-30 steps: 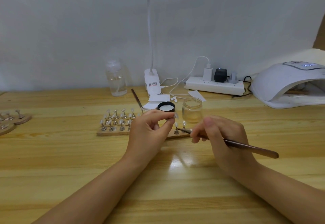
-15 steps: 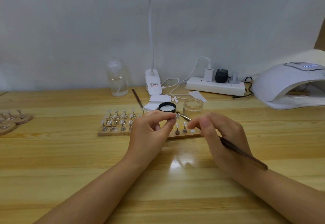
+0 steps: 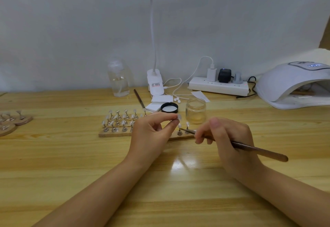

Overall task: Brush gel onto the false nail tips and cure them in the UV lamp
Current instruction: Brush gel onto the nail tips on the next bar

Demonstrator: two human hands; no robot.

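My left hand (image 3: 151,134) pinches a small metal stand with a pale false nail tip (image 3: 179,117) on top, raised above the wooden holder board (image 3: 114,134). Several more tips on stands fill that board. My right hand (image 3: 226,137) grips a brown gel brush (image 3: 259,151); its bristle end points left, low beside two stands at the board's right end, just below the held tip. An open glass gel jar (image 3: 195,110) stands behind, with its black lid (image 3: 169,107) to the left. The white UV lamp (image 3: 292,84) sits at the far right, display lit.
Two round wooden bases with more tip stands (image 3: 12,121) lie at the left edge. A clear bottle (image 3: 118,78), a clip lamp base (image 3: 155,84), a spare brush (image 3: 139,99), white pads (image 3: 157,103) and a power strip (image 3: 218,85) line the back.
My right hand swung the brush tip up toward the jar, then brought it back down to just below the held tip. My left hand kept the stand raised.
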